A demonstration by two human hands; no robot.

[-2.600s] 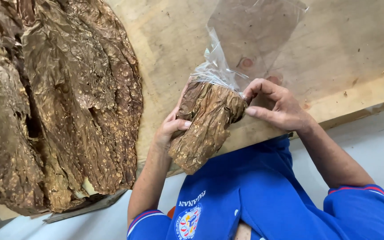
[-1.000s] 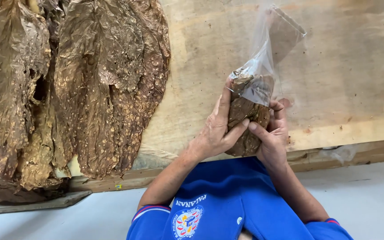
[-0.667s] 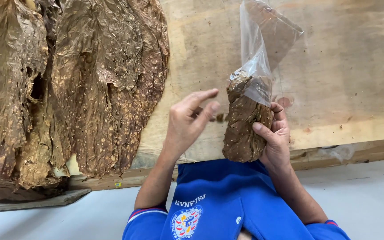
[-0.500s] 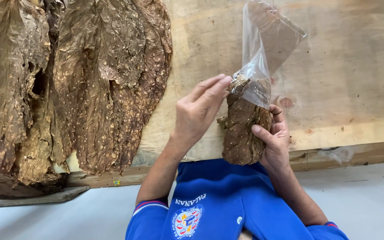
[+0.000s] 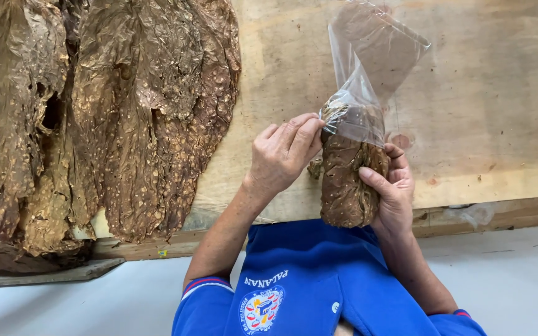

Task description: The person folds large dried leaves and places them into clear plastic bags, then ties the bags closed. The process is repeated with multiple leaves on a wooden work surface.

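Wooden bench; leaf roll top blurred inside clear bag (mouth pinched).

A leaf-packing workshop, by the look of it; a rough plywood worktop, scuffed and stained, rests on plain timber battens; large dried brown leaves, wrinkled and speckled, lie stacked in a heap across its left side; a clear plastic bag stands over a rolled bundle of the same leaf; a pale grey floor lies below.
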